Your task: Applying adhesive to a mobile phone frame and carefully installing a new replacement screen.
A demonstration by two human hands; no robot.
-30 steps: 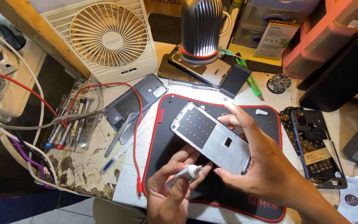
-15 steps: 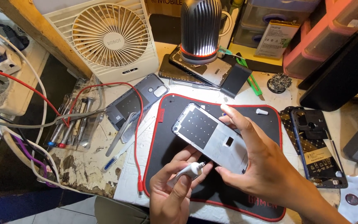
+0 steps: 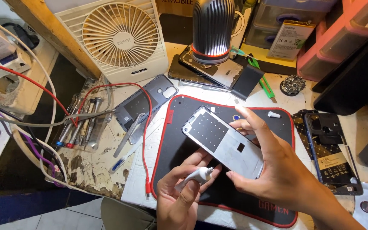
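My right hand [image 3: 277,174] holds a silver phone frame [image 3: 222,140] by its lower end, tilted above a black mat with a red border [image 3: 179,140]. The frame shows a dark dotted panel near its upper end. My left hand [image 3: 179,196] grips a small white glue tube [image 3: 196,175], its nozzle pointing right and almost touching the frame's lower edge. A small white cap [image 3: 274,114] lies on the mat at the upper right.
A white desk fan [image 3: 116,36] and a lit metal lamp [image 3: 213,30] stand at the back. A grey phone back cover [image 3: 143,102], tweezers, screwdrivers [image 3: 79,123] and red cables lie to the left. An opened phone [image 3: 331,153] lies on the right, with plastic drawers behind it.
My left hand has shifted slightly, bringing the tube's nozzle closer to the frame's lower edge. My right hand keeps the frame nearly still.
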